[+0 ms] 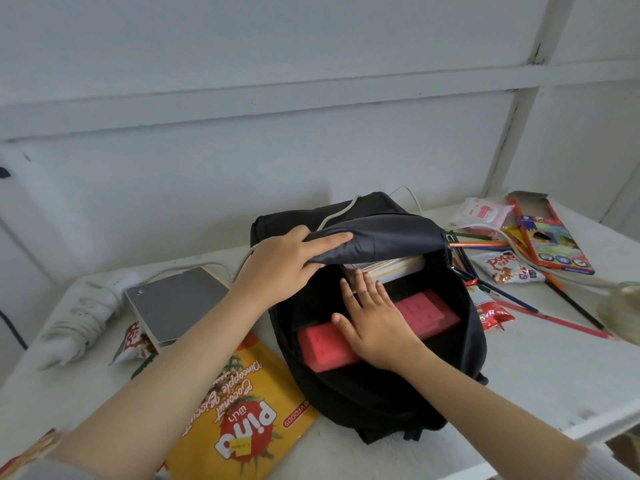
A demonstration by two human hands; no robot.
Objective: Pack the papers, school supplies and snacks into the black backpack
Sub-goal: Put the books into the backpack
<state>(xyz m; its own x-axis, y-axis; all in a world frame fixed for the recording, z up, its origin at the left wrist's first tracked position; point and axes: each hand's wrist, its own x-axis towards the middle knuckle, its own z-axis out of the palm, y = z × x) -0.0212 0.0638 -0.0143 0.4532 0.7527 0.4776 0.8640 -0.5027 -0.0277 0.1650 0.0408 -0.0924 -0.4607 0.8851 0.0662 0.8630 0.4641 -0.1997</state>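
Note:
The black backpack lies open on the white table. My left hand grips and lifts its top flap. My right hand is inside the bag, fingers spread flat on a red case, fingertips touching the stacked papers at the back of the bag. A yellow pineapple biscuit bag lies left of the backpack. Loose pencils, a coloured pencil box and small snack packets lie to the right.
A grey notebook and a white power strip with coiled cord sit at the left. A white cable runs over the backpack's top. A pink tissue pack is at the back right. A clear jar stands at the right edge.

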